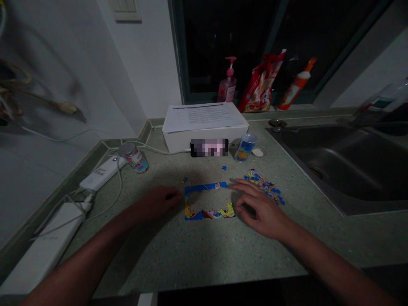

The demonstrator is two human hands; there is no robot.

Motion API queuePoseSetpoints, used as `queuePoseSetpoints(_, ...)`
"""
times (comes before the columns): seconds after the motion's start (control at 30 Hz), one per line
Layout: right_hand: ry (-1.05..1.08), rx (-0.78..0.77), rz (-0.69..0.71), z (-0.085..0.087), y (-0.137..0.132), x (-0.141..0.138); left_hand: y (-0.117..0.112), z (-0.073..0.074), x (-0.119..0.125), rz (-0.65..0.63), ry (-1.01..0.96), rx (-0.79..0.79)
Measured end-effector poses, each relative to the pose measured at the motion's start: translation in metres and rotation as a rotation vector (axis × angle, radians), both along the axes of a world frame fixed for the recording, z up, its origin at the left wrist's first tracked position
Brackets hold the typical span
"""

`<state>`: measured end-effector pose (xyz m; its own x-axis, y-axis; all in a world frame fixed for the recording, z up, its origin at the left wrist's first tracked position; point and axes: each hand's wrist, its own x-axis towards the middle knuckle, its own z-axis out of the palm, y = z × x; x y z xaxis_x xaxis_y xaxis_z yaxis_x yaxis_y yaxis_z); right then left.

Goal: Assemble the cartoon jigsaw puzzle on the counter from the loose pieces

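Observation:
A small jigsaw frame, blue border with bright cartoon colours and a hollow middle, lies on the speckled green counter. My left hand rests at its left edge with the fingers curled in; whether they hold a piece is hidden. My right hand lies at the frame's right side with the fingers spread flat, touching the counter. Just beyond it sits a pile of loose puzzle pieces. Two stray blue pieces lie farther back.
A white box topped with printed paper stands at the back, a small can and its lid beside it. A tipped can and a power strip lie left. A steel sink fills the right. Bottles and a snack bag line the windowsill.

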<state>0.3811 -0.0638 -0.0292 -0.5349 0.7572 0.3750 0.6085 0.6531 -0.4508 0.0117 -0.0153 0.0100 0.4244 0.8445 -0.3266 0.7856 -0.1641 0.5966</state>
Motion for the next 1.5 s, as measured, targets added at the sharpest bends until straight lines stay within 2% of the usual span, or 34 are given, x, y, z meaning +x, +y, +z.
queuePoseSetpoints(0.37, 0.002, 0.004, -0.009, 0.000, 0.001, -0.001, 0.004, -0.016, -0.001, 0.075, -0.088, 0.007)
queuePoseSetpoints(0.73, -0.002, 0.040, -0.037, -0.005, 0.001, 0.001, 0.005, -0.015, 0.003, 0.135, -0.118, 0.057)
queuePoseSetpoints(0.83, 0.036, 0.074, -0.066, -0.008, 0.006, 0.004, 0.006, -0.010, 0.004, 0.237, -0.113, 0.130)
queuePoseSetpoints(0.97, 0.056, 0.088, -0.138, -0.006, 0.018, 0.010, 0.007, -0.004, 0.003, 0.425, -0.233, 0.211)
queuePoseSetpoints(1.07, 0.032, 0.094, -0.154, 0.004, 0.028, 0.010, 0.007, -0.004, 0.001, 0.507, -0.346, 0.240)
queuePoseSetpoints(1.27, -0.131, 0.049, -0.180, 0.022, 0.057, -0.009, 0.007, -0.010, 0.003, 0.507, -0.346, 0.240)
queuePoseSetpoints(1.5, -0.298, -0.023, -0.354, 0.014, 0.095, -0.033, 0.006, -0.011, 0.007, 0.501, -0.348, 0.211)
